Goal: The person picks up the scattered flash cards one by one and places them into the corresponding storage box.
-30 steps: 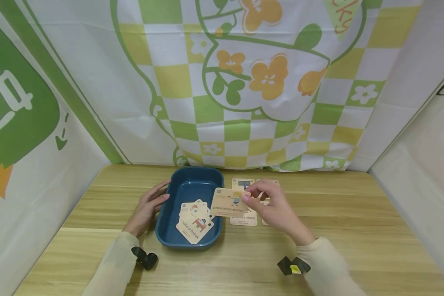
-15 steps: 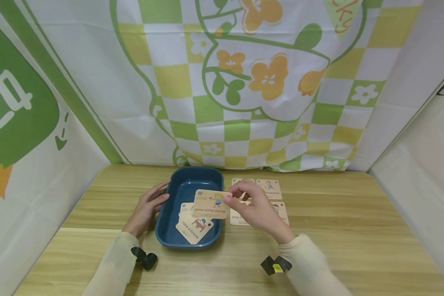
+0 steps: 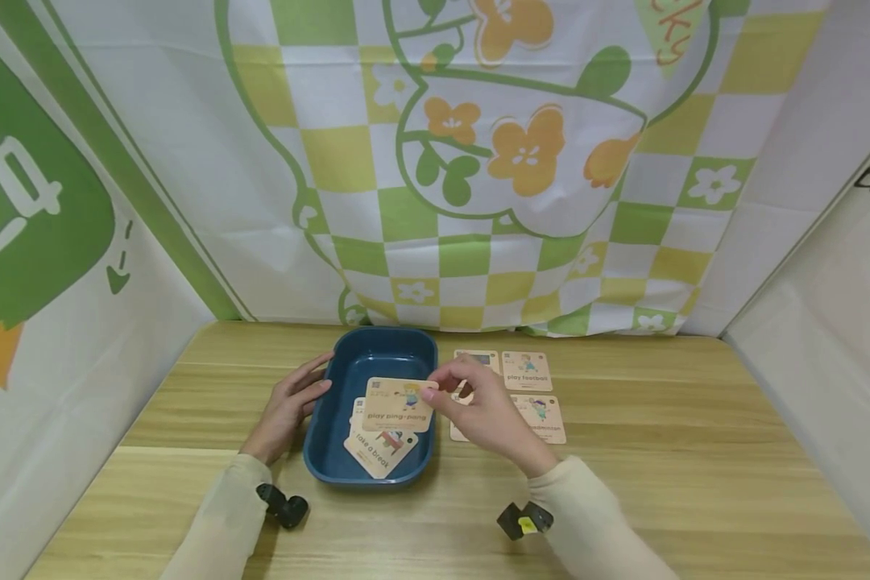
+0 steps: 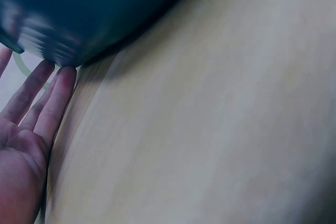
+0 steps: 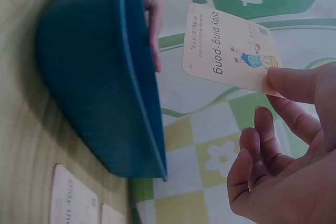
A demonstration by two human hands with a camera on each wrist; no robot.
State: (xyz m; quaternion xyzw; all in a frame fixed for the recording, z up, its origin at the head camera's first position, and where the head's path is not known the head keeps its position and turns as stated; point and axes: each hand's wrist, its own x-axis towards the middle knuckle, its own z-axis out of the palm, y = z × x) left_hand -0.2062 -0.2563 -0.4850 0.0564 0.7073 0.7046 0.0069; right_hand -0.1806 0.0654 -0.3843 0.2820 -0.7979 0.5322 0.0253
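Observation:
My right hand pinches a "play ping-pong" card by its right edge and holds it over the blue tray. The same card shows in the right wrist view, between thumb and forefinger, above the tray. Several cards lie in the tray, the top one reading "take a break". My left hand rests flat on the table with straight fingertips touching the tray's left wall.
Three more cards lie face up on the wooden table right of the tray, among them "play football"; one is partly hidden by my right hand. Printed cloth walls close in the back and sides.
My right hand has carried the ping-pong card leftward from above the table cards to over the tray. The left hand has stayed put.

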